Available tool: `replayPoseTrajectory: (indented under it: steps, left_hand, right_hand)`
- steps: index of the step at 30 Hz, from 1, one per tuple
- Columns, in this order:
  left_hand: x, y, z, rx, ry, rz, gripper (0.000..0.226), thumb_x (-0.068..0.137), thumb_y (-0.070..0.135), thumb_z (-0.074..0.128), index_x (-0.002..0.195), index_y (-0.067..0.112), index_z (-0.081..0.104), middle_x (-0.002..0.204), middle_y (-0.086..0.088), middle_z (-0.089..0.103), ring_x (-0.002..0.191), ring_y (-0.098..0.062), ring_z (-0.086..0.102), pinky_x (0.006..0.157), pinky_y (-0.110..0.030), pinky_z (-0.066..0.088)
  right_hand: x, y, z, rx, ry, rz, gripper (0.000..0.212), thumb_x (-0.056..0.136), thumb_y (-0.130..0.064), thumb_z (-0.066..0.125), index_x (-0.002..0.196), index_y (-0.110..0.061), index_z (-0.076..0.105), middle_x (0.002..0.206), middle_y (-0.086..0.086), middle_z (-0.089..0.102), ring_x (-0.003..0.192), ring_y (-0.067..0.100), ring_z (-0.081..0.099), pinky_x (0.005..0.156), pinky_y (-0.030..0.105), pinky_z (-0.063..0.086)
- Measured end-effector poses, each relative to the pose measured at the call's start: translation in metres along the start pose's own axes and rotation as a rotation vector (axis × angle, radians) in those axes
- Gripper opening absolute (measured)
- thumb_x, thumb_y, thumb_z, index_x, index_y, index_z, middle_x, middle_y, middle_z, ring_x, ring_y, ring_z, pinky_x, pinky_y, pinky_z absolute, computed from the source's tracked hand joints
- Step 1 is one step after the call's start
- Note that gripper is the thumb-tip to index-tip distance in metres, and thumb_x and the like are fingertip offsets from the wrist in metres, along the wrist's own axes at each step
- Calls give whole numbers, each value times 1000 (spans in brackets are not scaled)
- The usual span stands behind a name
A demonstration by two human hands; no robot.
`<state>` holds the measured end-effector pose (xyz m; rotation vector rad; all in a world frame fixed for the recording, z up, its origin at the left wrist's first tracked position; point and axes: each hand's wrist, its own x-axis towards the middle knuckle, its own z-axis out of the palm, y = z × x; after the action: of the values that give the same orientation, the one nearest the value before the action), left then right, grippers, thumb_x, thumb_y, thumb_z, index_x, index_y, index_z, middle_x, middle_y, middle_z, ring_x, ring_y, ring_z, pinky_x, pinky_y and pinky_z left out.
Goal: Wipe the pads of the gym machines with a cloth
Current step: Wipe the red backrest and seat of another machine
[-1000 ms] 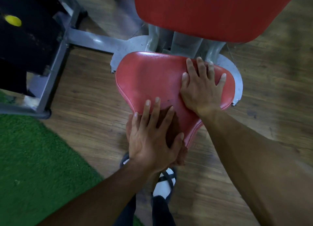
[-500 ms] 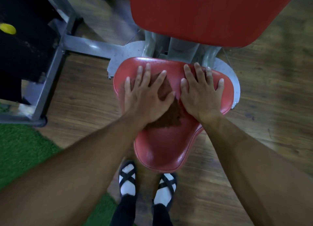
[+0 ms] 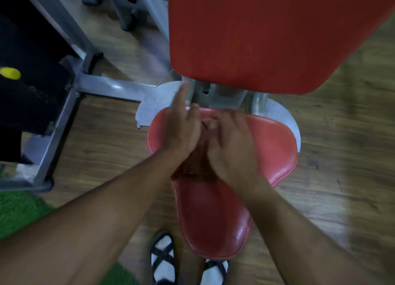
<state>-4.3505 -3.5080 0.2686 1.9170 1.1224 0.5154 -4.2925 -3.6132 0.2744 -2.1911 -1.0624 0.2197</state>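
I look down on a red seat pad [image 3: 267,148], both my hands meeting over its rear half. A reddish-brown cloth [image 3: 195,165] sits bunched between them, lying on the pad. My left hand [image 3: 181,128] has its fingers stretched forward, one pointing past the seat's back edge; my right hand [image 3: 230,145] curls beside it – motion blur means I cannot tell whether either hand actually pinches the cloth. Judging from this view, the seat is mid-wipe – its narrow front end shines near my sandalled feet [image 3: 163,261]. The large red back pad [image 3: 267,34] above looks untouched, so it likely remains, along with any other machines.
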Motion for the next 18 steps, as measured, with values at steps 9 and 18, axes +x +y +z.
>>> replayPoseTrajectory:
  steps: [9, 18]
  left_hand:
    - [5, -51, -2, 321, -252, 171, 61, 100, 44, 25, 153, 15, 33, 158, -7, 35, 146, -20, 29, 121, -39, 21]
    - [3, -60, 2, 492, -226, 240, 62, 100, 42, 21, 151, 12, 35, 156, -8, 38, 148, -19, 26, 122, -39, 17]
  right_hand:
    - [8, 22, 28, -486, -364, 130, 57, 98, -58, 29, 153, -42, 24, 167, 0, 12, 153, 31, 1, 118, 64, 2]
    - [25, 26, 29, -577, -376, 146, 58, 98, -62, 24, 153, -44, 20, 164, 2, 19, 150, 38, 8, 115, 69, 6]
